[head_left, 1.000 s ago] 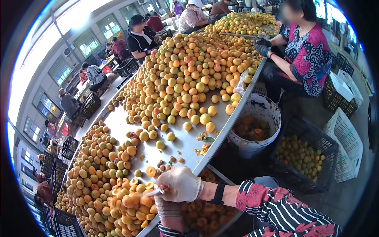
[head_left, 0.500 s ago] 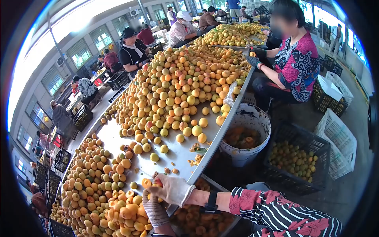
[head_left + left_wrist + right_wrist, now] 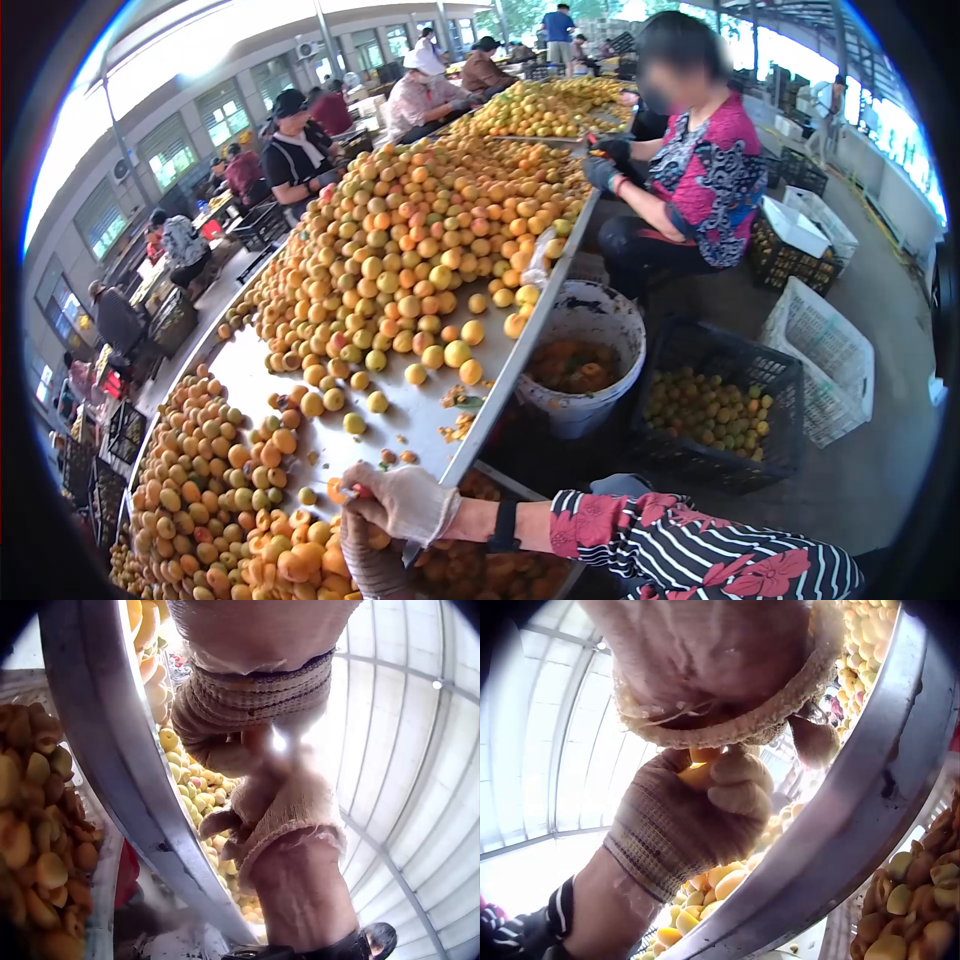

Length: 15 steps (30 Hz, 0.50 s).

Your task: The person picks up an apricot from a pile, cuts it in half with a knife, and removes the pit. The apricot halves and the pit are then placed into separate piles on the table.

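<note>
Right hand (image 3: 402, 500): gloved, at the near edge of the worktop (image 3: 420, 405); its fingers are curled, apparently round a knife (image 3: 412, 552) whose blade points down over that edge.
Left hand (image 3: 697, 802): gloved, just under the right one; the fingers (image 3: 739, 780) pinch an apricot (image 3: 697, 771), orange flesh showing between them.
Where the fruit is: at the near edge, hands touching, beside the heap of halves (image 3: 290, 560) at the near left corner.
Just changed: a second ago the two hands were bunched over the halves with a pale sliver at the fingertips; half a second ago an opened apricot showed at the right fingertips. Now the fruit sits low inside the left grip, so I judge one fruit is being split or stoned.
Versus the earlier frame: the view has swung right, and the bucket (image 3: 590, 315) and crate (image 3: 735, 360) sit further left in frame. The whole-fruit pile (image 3: 430, 230) looks untouched.
Below the edge: a tray of fruit pieces (image 3: 34, 847).
</note>
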Available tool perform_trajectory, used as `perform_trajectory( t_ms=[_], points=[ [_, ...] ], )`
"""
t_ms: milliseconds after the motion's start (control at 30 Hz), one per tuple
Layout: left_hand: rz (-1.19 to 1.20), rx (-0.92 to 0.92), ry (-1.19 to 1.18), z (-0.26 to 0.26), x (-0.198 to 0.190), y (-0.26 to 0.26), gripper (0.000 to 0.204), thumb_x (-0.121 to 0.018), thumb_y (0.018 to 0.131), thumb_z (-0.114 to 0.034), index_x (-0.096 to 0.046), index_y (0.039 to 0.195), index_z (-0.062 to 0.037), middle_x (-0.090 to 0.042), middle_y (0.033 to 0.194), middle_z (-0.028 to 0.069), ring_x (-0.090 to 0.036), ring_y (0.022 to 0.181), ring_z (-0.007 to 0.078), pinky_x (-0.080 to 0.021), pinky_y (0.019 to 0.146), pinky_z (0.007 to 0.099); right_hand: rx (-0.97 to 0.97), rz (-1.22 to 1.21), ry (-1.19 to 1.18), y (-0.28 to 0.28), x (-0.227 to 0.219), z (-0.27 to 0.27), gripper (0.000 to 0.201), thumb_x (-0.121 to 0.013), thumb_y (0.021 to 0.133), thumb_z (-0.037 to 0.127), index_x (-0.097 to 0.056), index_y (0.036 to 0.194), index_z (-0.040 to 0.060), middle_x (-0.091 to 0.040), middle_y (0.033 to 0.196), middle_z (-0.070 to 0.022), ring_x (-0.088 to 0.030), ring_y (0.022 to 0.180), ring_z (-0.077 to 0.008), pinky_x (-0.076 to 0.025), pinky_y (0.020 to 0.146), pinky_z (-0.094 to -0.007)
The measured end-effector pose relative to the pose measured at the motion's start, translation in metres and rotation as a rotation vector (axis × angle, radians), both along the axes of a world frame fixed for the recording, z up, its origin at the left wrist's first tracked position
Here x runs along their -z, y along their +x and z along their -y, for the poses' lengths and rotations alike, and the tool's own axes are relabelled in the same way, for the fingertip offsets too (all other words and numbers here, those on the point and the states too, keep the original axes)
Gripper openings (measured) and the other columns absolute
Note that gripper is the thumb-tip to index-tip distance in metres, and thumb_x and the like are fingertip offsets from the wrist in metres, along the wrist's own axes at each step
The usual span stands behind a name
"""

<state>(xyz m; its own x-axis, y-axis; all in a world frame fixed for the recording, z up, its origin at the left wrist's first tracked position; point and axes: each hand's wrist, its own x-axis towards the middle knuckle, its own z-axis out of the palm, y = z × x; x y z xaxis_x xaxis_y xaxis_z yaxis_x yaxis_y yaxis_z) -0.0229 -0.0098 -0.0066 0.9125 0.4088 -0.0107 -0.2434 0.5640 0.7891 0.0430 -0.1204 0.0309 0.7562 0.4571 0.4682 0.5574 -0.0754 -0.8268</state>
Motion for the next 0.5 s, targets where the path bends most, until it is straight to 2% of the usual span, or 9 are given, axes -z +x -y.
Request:
perform_trajectory(
  t_ms=[67,100,200,233,267,333,367,500],
  points=[
    [-0.047,0.171,-0.066,-0.005,0.000,-0.001,0.057,-0.052,0.105,-0.044,-0.051,0.141,0.0001,-0.061,0.132,0.0133,-0.062,0.109,0.0241,-0.050,0.100,0.0374,-0.049,-0.121,-0.005,-0.001,-0.006,0.003,0.027,-0.065,0.097,0.028,-0.057,0.117,0.0107,-0.070,0.085,-0.0172,-0.070,0.078,-0.0398,-0.055,0.066,-0.0468],
    [-0.048,0.185,-0.073,-0.010,0.006,-0.002,0.057,-0.052,0.105,-0.044,-0.051,0.141,0.0001,-0.061,0.132,0.0133,-0.062,0.109,0.0241,-0.050,0.100,0.0374,-0.071,-0.151,0.027,0.000,-0.001,0.002,0.027,-0.066,0.096,0.024,-0.057,0.117,0.0088,-0.069,0.082,-0.0171,-0.069,0.076,-0.0388,-0.054,0.064,-0.0458],
    [-0.063,0.290,-0.176,-0.030,0.020,-0.012,0.056,-0.058,0.102,-0.041,-0.053,0.143,-0.0035,-0.061,0.137,0.0108,-0.059,0.124,0.0233,-0.048,0.107,0.0382,-0.092,-0.103,0.138,-0.003,0.010,-0.005,0.025,-0.066,0.095,0.018,-0.057,0.116,0.0089,-0.067,0.079,-0.0164,-0.069,0.073,-0.0370,-0.053,0.061,-0.0442],
    [-0.089,0.164,-0.199,-0.002,-0.014,-0.016,0.055,-0.058,0.103,-0.038,-0.052,0.143,-0.0004,-0.064,0.130,0.0108,-0.062,0.118,0.0236,-0.052,0.101,0.0383,-0.130,-0.102,0.239,-0.003,0.011,-0.006,0.024,-0.067,0.094,0.015,-0.058,0.116,0.0106,-0.066,0.076,-0.0159,-0.068,0.069,-0.0353,-0.053,0.059,-0.0426],
    [-0.125,0.117,-0.202,0.012,-0.028,-0.015,0.055,-0.058,0.103,-0.037,-0.052,0.143,-0.0004,-0.064,0.130,0.0107,-0.062,0.117,0.0233,-0.052,0.100,0.0379,-0.128,-0.103,0.238,-0.004,0.008,-0.005,0.024,-0.067,0.094,0.015,-0.058,0.116,0.0106,-0.066,0.076,-0.0159,-0.068,0.069,-0.0353,-0.053,0.059,-0.0426],
    [-0.171,0.073,-0.186,0.018,-0.036,-0.021,0.055,-0.058,0.103,-0.037,-0.052,0.143,-0.0003,-0.065,0.129,0.0106,-0.062,0.117,0.0228,-0.052,0.100,0.0371,-0.158,-0.043,0.074,-0.005,-0.005,0.001,0.027,-0.065,0.089,0.006,-0.060,0.115,0.0110,-0.064,0.075,-0.0165,-0.066,0.068,-0.0364,-0.052,0.061,-0.0403],
    [-0.191,0.058,-0.177,0.020,-0.037,-0.024,0.055,-0.058,0.103,-0.037,-0.052,0.143,-0.0003,-0.065,0.129,0.0105,-0.062,0.117,0.0225,-0.052,0.100,0.0367,-0.154,0.018,0.119,-0.006,-0.007,0.003,0.027,-0.065,0.087,0.004,-0.061,0.113,0.0103,-0.063,0.074,-0.0163,-0.066,0.068,-0.0367,-0.052,0.061,-0.0399],
    [-0.229,0.005,-0.135,0.019,-0.042,-0.032,0.054,-0.058,0.103,-0.037,-0.053,0.142,-0.0002,-0.065,0.129,0.0101,-0.062,0.116,0.0213,-0.052,0.098,0.0352,-0.149,0.159,0.202,-0.005,0.000,0.000,0.025,-0.065,0.089,0.007,-0.061,0.113,0.0120,-0.063,0.074,-0.0148,-0.065,0.064,-0.0355,-0.051,0.060,-0.0412]
  ],
)
